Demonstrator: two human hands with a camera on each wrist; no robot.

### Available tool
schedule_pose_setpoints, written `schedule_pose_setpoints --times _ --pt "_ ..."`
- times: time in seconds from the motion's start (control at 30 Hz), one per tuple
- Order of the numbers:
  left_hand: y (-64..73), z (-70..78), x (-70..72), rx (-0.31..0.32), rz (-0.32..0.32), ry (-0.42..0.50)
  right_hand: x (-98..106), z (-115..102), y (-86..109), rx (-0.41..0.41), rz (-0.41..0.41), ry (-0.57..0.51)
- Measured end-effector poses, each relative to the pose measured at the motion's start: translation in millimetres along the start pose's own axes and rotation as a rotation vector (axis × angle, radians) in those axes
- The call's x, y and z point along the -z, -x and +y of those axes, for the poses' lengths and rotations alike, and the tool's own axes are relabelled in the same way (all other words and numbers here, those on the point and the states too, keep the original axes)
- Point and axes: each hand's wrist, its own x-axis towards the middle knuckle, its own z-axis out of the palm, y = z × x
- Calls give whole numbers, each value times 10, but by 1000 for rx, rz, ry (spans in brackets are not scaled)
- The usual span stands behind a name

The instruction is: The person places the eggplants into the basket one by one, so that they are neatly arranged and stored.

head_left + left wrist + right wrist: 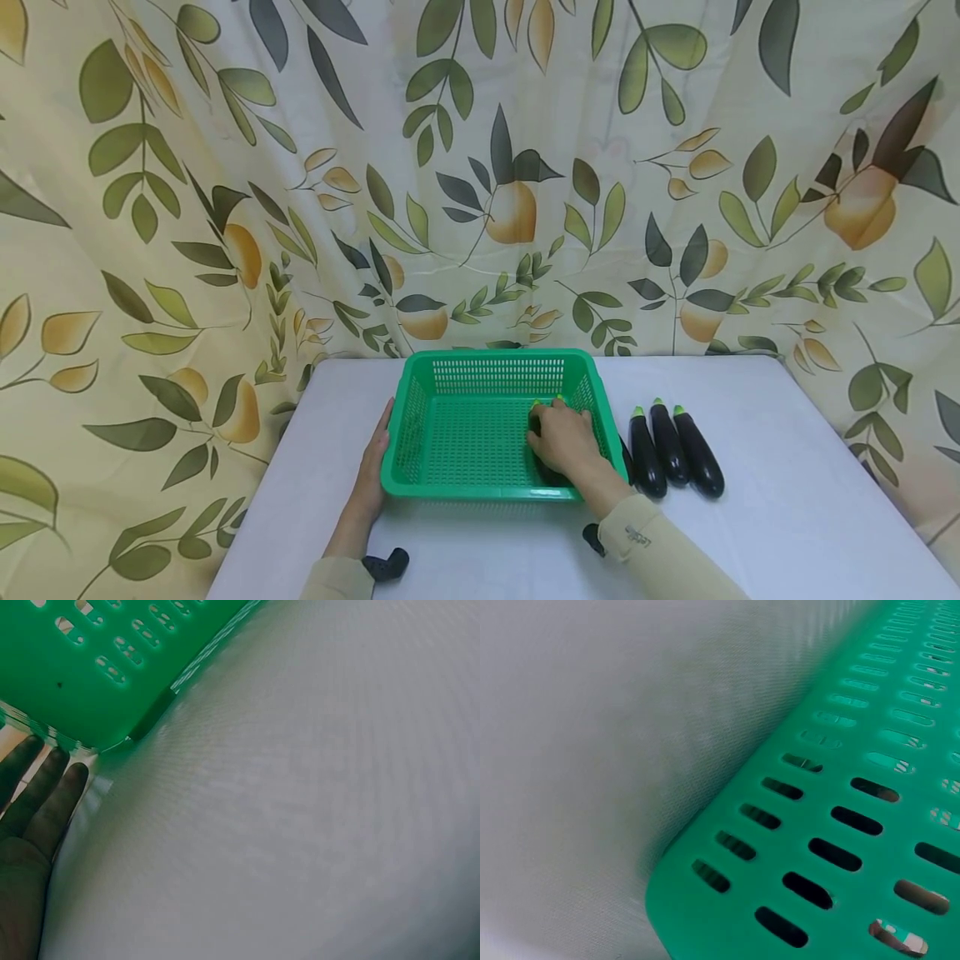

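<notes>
Okay, I have the right hand (567,437) curled round an eggplant (549,475) inside the basket (465,492) at its right, left hand (371,471) straight-fingered against its left side, probably for steadying.

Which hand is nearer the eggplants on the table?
Right hand: it reaches into the green basket, beside those eggplants; the left hand is at the basket's opposite side.

Curtain (480,175) behind, printed with green leaves, orange fruit; white table (495,546) before it
</notes>
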Motion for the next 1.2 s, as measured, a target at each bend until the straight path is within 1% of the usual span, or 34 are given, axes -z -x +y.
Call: schedule_pose_setpoints --times 0.27,0.47,0.57,0.93,1.1,1.2 --pt "-9 -20 -1 7 12 9 65 23 24 0 22 -40" --pt "-10 -36 -4 10 14 20 109 51 41 -1 49 -43" --pt "-7 -24 -5 13 16 17 134 61 56 2 61 -49" --pt "-17 3 4 23 17 6 304 83 115 16 81 -139" --pt "-12 34 -7 18 16 4 361 119 131 30 83 -169" --pt "-10 50 -15 15 17 11 411 146 140 40 99 -172"
